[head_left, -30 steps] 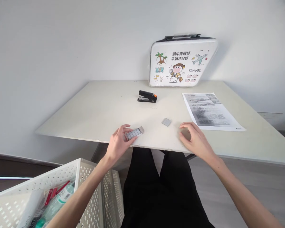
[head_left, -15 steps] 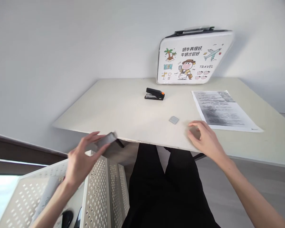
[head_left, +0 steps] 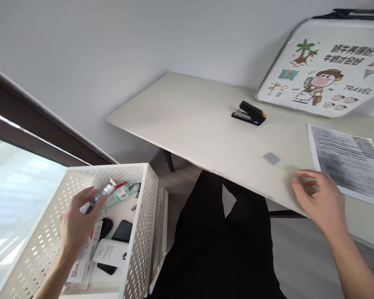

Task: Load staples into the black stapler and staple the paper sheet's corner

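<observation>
My left hand (head_left: 79, 218) is over the white perforated basket (head_left: 145, 199), its fingers closed on a small grey box (head_left: 103, 192). My right hand (head_left: 322, 201) rests at the table's front edge with curled fingers, a gap between thumb and fingertips and nothing in it. Left of it on the table lies a small flat grey piece (head_left: 271, 158), too small to name surely. Farther back stands a black stapler (head_left: 249, 113) with an orange detail. A printed sheet of paper (head_left: 349, 160) lies beside my right hand.
In the basket are a clear bottle (head_left: 121, 194), a black phone (head_left: 122, 231), a white box (head_left: 109, 251) and several packets. A white cartoon-printed case (head_left: 321, 70) stands against the wall. A dark table leg (head_left: 168, 160) stands near the basket.
The view has turned left, bringing more of the basket's inside into sight. My left hand has moved with the grey box from beside the table edge to over the basket. My right hand stays by the paper.
</observation>
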The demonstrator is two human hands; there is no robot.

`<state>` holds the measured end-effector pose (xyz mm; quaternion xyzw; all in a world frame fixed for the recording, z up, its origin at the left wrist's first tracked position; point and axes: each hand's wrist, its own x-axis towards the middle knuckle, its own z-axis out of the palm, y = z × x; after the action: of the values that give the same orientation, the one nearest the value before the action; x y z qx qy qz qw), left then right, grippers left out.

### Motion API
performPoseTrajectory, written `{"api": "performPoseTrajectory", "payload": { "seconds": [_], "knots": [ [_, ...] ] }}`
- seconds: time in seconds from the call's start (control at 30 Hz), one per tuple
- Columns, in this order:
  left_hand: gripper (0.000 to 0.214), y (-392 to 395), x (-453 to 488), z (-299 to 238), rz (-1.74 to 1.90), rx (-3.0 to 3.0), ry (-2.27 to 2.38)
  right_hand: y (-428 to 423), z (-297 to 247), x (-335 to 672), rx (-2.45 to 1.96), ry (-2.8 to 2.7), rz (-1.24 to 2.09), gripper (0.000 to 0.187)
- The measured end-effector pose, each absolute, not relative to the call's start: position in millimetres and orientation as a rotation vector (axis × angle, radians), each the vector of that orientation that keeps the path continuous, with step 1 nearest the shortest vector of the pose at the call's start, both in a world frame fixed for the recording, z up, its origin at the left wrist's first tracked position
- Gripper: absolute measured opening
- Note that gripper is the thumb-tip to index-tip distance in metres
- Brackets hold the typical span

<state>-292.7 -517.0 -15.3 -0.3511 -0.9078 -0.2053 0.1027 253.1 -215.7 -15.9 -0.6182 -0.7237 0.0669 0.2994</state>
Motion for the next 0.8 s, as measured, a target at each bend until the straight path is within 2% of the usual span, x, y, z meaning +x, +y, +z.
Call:
{"api": "performPoseTrajectory", "payload": {
  "seconds": [0.13,0.43,0.63,0.8],
  "knots": [
    [0.053,-538.1,-288.4,-69.7,-0.739,-1.087,-2.857,-218.2,-14.9,251.2,-1.671,-1.933,0.151,0.023],
    [0.056,-552.9,-305.7,-157.6,-0.628,-1.197,-3.062,-217.4,-15.8,250.6,-1.691,-1.974,0.094,0.02],
    [0.053,-551.6,-310.0,-170.1,-0.476,-1.329,-2.967,-215.3,-16.8,251.2,-1.665,-1.981,0.104,0.019],
    [0.053,-546.6,-304.4,-147.6,-0.504,-1.368,-2.858,-212.1,-19.9,250.5,-1.626,-1.968,0.128,0.022]
  ]
}}
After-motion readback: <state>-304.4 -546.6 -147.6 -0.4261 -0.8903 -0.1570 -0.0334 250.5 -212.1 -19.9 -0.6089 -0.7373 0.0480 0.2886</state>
